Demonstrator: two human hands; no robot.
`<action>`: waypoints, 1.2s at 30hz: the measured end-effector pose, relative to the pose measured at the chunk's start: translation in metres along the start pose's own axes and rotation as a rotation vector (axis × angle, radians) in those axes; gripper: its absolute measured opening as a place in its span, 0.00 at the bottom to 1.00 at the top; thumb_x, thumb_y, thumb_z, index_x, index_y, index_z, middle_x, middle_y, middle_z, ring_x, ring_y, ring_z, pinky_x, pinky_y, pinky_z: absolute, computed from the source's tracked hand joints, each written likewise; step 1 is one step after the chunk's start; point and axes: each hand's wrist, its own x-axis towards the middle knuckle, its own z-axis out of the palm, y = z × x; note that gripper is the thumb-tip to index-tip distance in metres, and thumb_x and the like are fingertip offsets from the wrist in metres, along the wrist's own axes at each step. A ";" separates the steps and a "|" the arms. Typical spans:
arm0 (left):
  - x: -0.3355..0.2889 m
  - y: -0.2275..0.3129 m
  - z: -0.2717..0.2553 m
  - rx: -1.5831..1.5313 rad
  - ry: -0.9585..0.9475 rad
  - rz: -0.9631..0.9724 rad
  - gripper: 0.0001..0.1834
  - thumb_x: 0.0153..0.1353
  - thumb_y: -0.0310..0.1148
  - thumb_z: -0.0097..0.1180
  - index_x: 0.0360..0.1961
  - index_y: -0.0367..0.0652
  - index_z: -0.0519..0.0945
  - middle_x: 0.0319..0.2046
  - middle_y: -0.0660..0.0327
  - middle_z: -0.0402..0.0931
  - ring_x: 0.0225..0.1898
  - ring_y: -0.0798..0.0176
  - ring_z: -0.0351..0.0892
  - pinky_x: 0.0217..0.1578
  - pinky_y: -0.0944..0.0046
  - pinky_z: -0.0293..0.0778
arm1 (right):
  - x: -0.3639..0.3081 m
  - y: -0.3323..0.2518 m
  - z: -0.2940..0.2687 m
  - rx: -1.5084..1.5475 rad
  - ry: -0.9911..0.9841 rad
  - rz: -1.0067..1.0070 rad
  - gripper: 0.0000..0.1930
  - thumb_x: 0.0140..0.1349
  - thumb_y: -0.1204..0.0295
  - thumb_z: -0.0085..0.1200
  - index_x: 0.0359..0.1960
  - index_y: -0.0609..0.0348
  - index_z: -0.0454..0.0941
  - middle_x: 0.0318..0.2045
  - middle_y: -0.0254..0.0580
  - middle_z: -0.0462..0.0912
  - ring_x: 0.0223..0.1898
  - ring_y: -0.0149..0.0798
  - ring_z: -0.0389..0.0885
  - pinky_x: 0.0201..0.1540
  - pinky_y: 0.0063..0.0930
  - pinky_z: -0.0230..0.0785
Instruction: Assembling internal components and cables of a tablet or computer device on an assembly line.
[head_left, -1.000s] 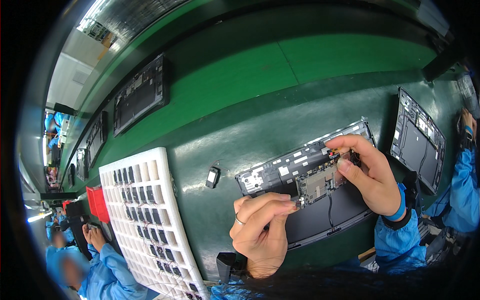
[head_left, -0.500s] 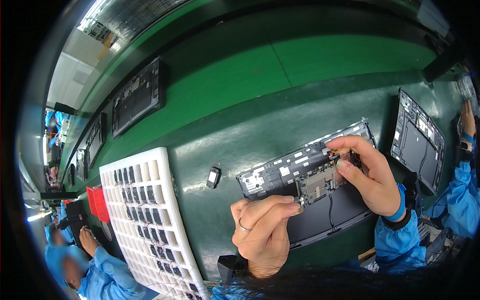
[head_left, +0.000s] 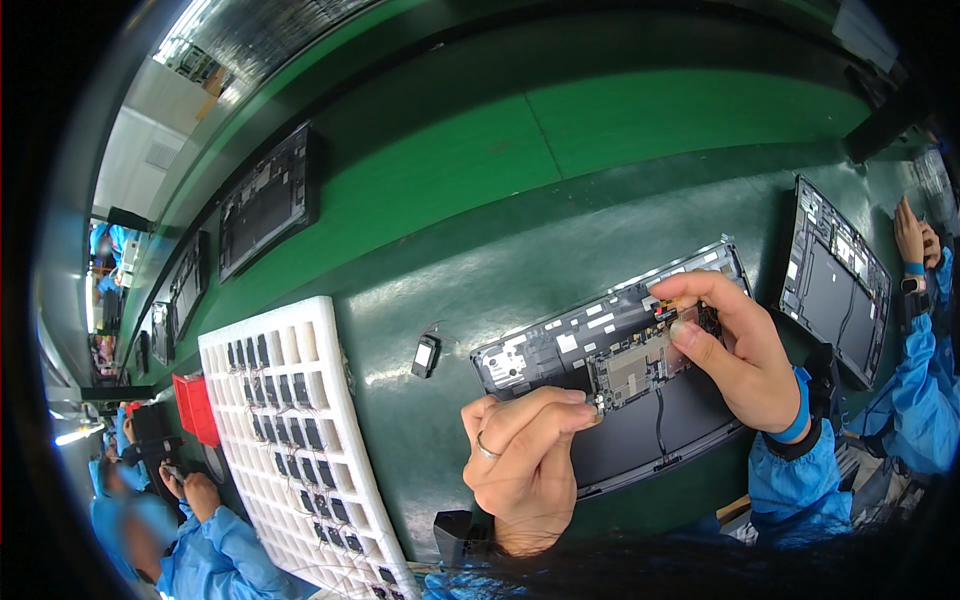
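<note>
Between my two hands is a circuit board, raised over an opened dark device housing on the bench. My left hand, with a ring on one finger, pinches the board's left end between thumb and fingertips. My right hand, in a blue wristband, grips the board's right end with thumb and index finger. A black cable runs down the housing below the board. White pads dot the housing's far strip. Just left of the housing lies a small black speaker-like part with thin wires and a white label.
A white foam tray with rows of small black wired parts stands at left, beside a red bin. Another opened housing lies at right. More housings sit on the green conveyor. Co-workers in blue work at both sides.
The housings on the conveyor have shifted slightly toward the left and near side. Co-workers' hands at both edges have moved. My hands and the board stay almost still.
</note>
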 end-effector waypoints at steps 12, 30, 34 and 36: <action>-0.001 0.000 -0.004 -0.082 -0.079 -0.037 0.08 0.59 0.12 0.68 0.37 0.34 0.85 0.38 0.52 0.86 0.37 0.61 0.84 0.39 0.65 0.79 | -0.003 0.004 0.004 -0.037 0.105 -0.117 0.16 0.73 0.76 0.59 0.61 0.61 0.79 0.44 0.38 0.79 0.44 0.31 0.76 0.53 0.26 0.69; 0.006 0.001 -0.013 -0.225 -0.221 -0.333 0.05 0.69 0.21 0.66 0.42 0.28 0.87 0.37 0.53 0.88 0.32 0.66 0.83 0.36 0.69 0.78 | 0.004 0.003 0.000 -0.385 0.186 -0.516 0.13 0.62 0.79 0.69 0.49 0.58 0.86 0.37 0.41 0.85 0.37 0.41 0.78 0.44 0.33 0.71; 0.005 0.001 -0.013 -0.248 -0.231 -0.356 0.04 0.68 0.20 0.67 0.41 0.28 0.87 0.36 0.53 0.88 0.32 0.67 0.83 0.36 0.69 0.78 | 0.003 0.002 0.001 -0.366 0.186 -0.508 0.12 0.62 0.79 0.69 0.47 0.58 0.86 0.38 0.41 0.86 0.39 0.42 0.80 0.46 0.34 0.72; 0.005 0.000 -0.013 -0.242 -0.234 -0.347 0.04 0.68 0.20 0.67 0.41 0.29 0.88 0.35 0.54 0.88 0.31 0.67 0.83 0.36 0.69 0.78 | 0.003 0.002 0.001 -0.377 0.194 -0.519 0.11 0.61 0.79 0.69 0.46 0.58 0.87 0.38 0.40 0.87 0.40 0.43 0.81 0.47 0.34 0.73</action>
